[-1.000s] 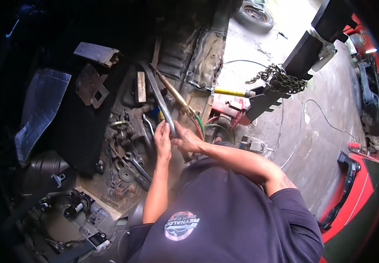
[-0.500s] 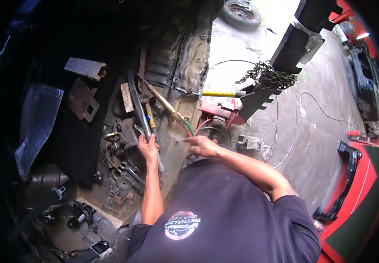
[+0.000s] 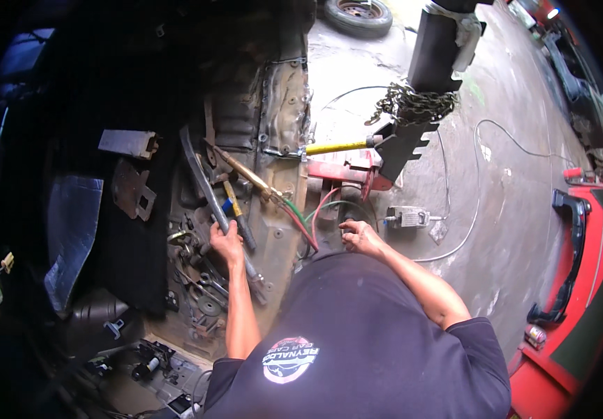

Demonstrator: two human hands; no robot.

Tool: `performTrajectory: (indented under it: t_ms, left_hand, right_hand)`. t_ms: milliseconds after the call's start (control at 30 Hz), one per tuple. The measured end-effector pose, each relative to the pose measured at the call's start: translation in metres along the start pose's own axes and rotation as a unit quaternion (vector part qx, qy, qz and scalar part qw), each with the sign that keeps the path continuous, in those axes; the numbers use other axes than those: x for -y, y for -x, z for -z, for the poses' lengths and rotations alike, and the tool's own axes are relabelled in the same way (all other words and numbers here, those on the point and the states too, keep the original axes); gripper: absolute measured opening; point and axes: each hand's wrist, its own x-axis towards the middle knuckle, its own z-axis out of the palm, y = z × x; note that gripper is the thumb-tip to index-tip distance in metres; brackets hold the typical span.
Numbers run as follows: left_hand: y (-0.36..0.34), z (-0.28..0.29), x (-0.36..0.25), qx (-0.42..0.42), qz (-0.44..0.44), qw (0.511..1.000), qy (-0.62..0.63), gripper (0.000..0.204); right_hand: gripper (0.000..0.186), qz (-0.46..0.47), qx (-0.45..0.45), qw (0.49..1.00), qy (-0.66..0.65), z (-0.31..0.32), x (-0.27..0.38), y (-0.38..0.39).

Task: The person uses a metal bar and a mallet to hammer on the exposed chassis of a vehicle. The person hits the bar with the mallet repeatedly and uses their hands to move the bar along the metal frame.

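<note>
Bar [image 3: 207, 188], yellow handle [image 3: 237, 209] beside (torch [image 3: 242, 167] beyond)

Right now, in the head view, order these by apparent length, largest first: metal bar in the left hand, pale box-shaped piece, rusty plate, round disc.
1. Metal bar, in the left hand
2. Pale box-shaped piece and rusty plate: too alike to rank
3. Round disc

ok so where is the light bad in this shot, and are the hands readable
Head view: floor just below the tire glares nearly white, while the left side sinks into black; the left hand, on a grey bar, and right hand are readable.
</note>
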Motion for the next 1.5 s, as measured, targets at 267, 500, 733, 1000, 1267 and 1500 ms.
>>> performTrajectory:
  t_ms: [267,500,733,1000,1267,1500]
  left_hand:
    - [-0.026,0.001,0.048,-0.002,-0.078,0.994,-0.081,0.031]
    - [-0.012,-0.009,0.019,-0.032,-0.087,0.975,-0.201,0.032]
    - [-0.016,-0.016,0.029,-0.030,-0.074,0.977,-0.196,0.037]
    - [-0.026,-0.003,0.040,-0.001,-0.083,0.968,-0.235,0.046]
    - [0.024,-0.016,0.014,-0.014,-0.208,0.943,-0.261,0.058]
    - [0.025,-0.014,0.017,0.000,-0.185,0.956,-0.228,0.056]
  right_hand:
    - [0.045,-0.005,-0.076,0.997,0.014,0.011,-0.023,0.007]
    - [0.048,-0.093,-0.095,0.991,-0.021,0.017,-0.033,0.019]
    - [0.045,-0.026,-0.115,0.992,0.032,0.011,-0.044,0.013]
    - [0.048,-0.039,-0.105,0.993,0.046,0.008,-0.034,0.009]
    - [0.049,-0.038,-0.052,0.993,0.100,-0.001,-0.009,0.005]
    - [0.045,-0.021,-0.006,0.990,0.138,-0.001,0.032,0.001]
